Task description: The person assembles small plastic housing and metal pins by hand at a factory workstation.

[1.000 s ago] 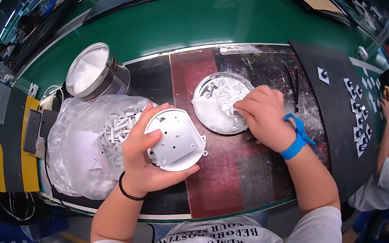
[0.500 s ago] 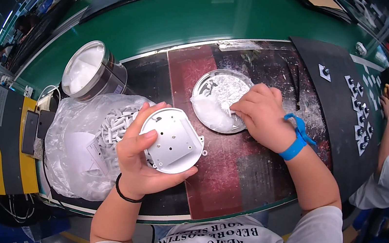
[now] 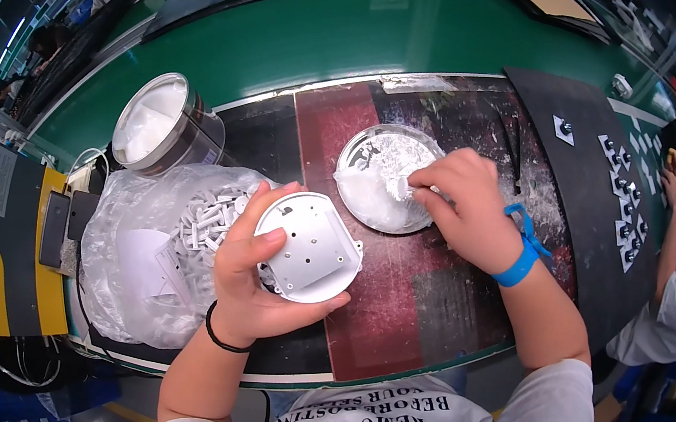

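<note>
White housing (image 3: 311, 250), in the left hand (image 3: 243, 271). Through the head view I see its pierced face turned up, slightly tilted; it is nearly round, so I assign it no long axis. Lugs project from its right edge, away from the palm, and the straight edge of its inner plate rises from lower left to upper right. The left fingers are spread to its width and grip it: one digit lies on the face, another runs along the lower rim.

Beyond those fingertips, up and right, the right hand (image 3: 474, 216) is pinched nearly closed on a small white piece (image 3: 402, 190), whose long axis I cannot tell. Just beneath its fingertips lies a round dish (image 3: 400, 129) with white paste (image 3: 369, 200). Left of the left fingers I note a plastic bag (image 3: 104, 266) of loose white pieces (image 3: 209, 218); above it, a tilted tin (image 3: 209, 139). Right of the right fingers, a dark mat (image 3: 584, 222) bears black-topped parts (image 3: 566, 130).
</note>
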`<state>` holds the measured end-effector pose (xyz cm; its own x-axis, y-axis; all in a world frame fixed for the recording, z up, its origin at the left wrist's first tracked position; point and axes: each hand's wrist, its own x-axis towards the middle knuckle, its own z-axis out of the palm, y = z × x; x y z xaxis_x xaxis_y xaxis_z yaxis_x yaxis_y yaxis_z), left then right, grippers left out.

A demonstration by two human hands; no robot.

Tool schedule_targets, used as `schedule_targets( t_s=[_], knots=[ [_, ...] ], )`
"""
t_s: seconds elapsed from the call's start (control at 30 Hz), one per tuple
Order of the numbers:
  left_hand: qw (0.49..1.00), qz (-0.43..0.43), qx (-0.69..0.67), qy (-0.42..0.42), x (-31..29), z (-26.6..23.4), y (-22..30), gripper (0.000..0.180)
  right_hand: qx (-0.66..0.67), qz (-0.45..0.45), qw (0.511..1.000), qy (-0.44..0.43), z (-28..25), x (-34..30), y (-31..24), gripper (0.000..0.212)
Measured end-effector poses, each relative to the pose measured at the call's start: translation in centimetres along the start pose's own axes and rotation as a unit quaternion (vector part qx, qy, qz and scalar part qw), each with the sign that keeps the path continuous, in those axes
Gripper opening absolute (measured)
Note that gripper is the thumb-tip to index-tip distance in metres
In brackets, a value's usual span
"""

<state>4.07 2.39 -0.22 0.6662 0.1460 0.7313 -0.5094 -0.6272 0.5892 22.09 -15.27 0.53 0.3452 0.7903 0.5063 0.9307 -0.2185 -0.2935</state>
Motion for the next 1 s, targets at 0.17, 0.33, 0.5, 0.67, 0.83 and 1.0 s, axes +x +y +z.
schedule_targets(
  t_s=[0.17,0.33,0.5,0.67,0.83,1.0],
  knots=[
    [0.999,-0.025,0.007,-0.047,-0.1,0.6,0.5,0.079,0.578,0.277,0.759,-0.116,-1.8,-0.6,-1.6,0.021],
    [0.993,-0.011,0.029,-0.110,0.6,0.7,1.5,0.077,0.648,0.272,0.699,-0.132,-2.3,-0.9,-2.2,0.023],
    [0.992,-0.010,0.032,-0.124,0.7,0.9,1.5,0.077,0.667,0.267,0.683,-0.132,-2.3,-1.1,-2.3,0.024],
    [0.991,-0.015,0.024,-0.129,0.5,0.9,1.5,0.076,0.673,0.259,0.679,-0.137,-2.3,-1.1,-2.3,0.025],
    [0.983,-0.042,-0.021,-0.177,0.2,1.4,1.6,0.072,0.670,0.266,0.679,-0.135,-2.2,-1.0,-2.8,0.024],
    [0.977,-0.037,-0.041,-0.206,0.4,1.9,2.2,0.070,0.693,0.289,0.648,-0.129,-1.8,-1.2,-3.2,0.021]
  ],
)
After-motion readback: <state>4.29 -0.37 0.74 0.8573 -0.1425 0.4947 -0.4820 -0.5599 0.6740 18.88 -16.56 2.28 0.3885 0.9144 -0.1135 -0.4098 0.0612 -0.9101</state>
